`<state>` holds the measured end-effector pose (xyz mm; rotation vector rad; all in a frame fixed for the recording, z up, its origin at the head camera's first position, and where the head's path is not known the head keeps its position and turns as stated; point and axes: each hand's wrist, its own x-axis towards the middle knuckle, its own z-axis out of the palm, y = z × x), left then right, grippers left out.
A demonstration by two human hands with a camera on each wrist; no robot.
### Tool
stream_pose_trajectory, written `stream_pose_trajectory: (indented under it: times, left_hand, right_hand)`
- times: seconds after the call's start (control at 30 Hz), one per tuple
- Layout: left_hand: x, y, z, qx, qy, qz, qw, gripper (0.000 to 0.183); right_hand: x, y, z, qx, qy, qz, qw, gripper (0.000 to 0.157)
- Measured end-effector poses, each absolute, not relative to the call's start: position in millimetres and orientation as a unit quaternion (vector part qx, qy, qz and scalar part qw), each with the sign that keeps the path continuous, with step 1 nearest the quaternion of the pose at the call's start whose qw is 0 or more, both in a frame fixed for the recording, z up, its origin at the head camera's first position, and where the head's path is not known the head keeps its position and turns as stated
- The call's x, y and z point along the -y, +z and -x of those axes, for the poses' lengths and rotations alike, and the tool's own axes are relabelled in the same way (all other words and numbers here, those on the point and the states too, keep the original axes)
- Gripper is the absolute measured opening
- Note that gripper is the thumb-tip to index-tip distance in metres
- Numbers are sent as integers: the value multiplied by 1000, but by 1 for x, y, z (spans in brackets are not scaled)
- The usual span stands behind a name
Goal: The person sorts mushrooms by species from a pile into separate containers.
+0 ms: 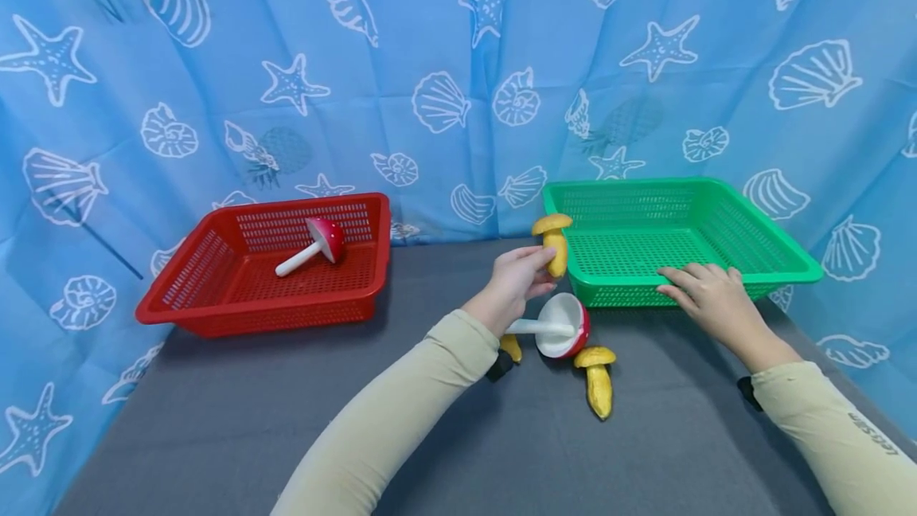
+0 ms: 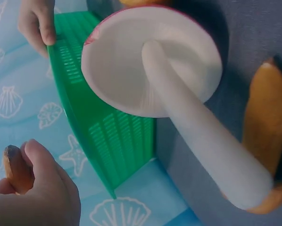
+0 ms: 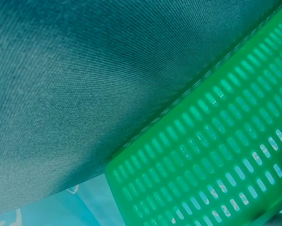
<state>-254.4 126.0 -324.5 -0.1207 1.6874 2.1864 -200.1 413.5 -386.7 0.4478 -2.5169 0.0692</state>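
My left hand (image 1: 512,281) pinches a yellow toy mushroom (image 1: 556,249) by its stem, cap up, beside the left end of the green basket (image 1: 784,271). My right hand (image 1: 712,305) grips that basket's near rim, fingers over the edge. Below the left hand a red-capped toy mushroom (image 1: 582,334) lies on its side, its white underside and stem large in the left wrist view. Near it lies another yellow mushroom (image 1: 598,388). A further yellow mushroom (image 2: 268,113) shows in the left wrist view; the left wrist mostly hides it in the head view.
On the left stands a red basket (image 1: 258,315) with one red-capped, white-stemmed mushroom (image 1: 329,241) inside. Both baskets stand on a grey cloth (image 1: 286,396), near a blue curtain (image 1: 444,14) with shell and starfish prints. The right wrist view shows the green basket's slotted side.
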Motion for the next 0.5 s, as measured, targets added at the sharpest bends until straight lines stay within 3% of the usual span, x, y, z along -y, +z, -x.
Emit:
stream_pose_trajectory:
  times: [0.5]
  left_hand:
    - [-162,-327,269,-580,792,51,185,24]
  right_hand:
    - [-414,-386,201,945,23,-168,281,46]
